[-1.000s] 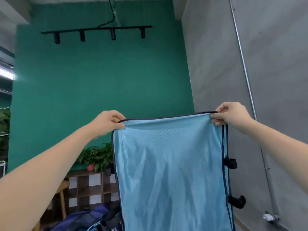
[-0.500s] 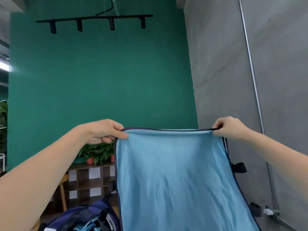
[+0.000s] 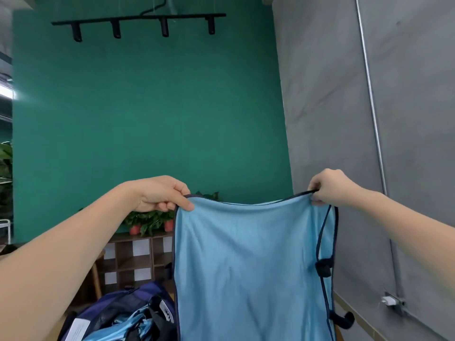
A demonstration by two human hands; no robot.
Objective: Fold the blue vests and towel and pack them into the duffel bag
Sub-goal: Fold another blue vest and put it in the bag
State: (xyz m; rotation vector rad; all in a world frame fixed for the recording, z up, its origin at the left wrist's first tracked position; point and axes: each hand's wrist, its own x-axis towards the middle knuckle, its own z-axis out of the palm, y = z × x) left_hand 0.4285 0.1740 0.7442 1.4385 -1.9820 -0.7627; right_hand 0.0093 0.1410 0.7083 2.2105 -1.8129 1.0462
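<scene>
Since the earlier frames both hands have come lower in the view and the vest's top edge, taut before, now sags in a shallow curve between them; the duffel bag shows more fully at the bottom left.

Left hand (image 3: 162, 195): fingers curled, thumb and forefinger pinching the upper left corner of the blue vest (image 3: 246, 262) at its dark binding; arm stretched forward.

Duffel bag (image 3: 128, 313): navy, open, low and left of the hanging cloth, below the left forearm; light blue fabric and a white label show inside; its right side is hidden behind the vest.

Vest: hangs as a flat panel from the two pinched corners, in the air, just right of the bag and in front of it; black toggles (image 3: 323, 268) on a dark cord run down its right edge.

Right hand (image 3: 330, 188): fingers curled, gripping the upper right corner where the cord meets the binding.

Step in hand, as I judge it: holding the vest open and squared before the first fold; nothing of this piece folded yet. Next move probably calls for bringing the two corners together, edges matched, toggles tucked inward so they do not snag; a flat surface is not visible here.
</scene>
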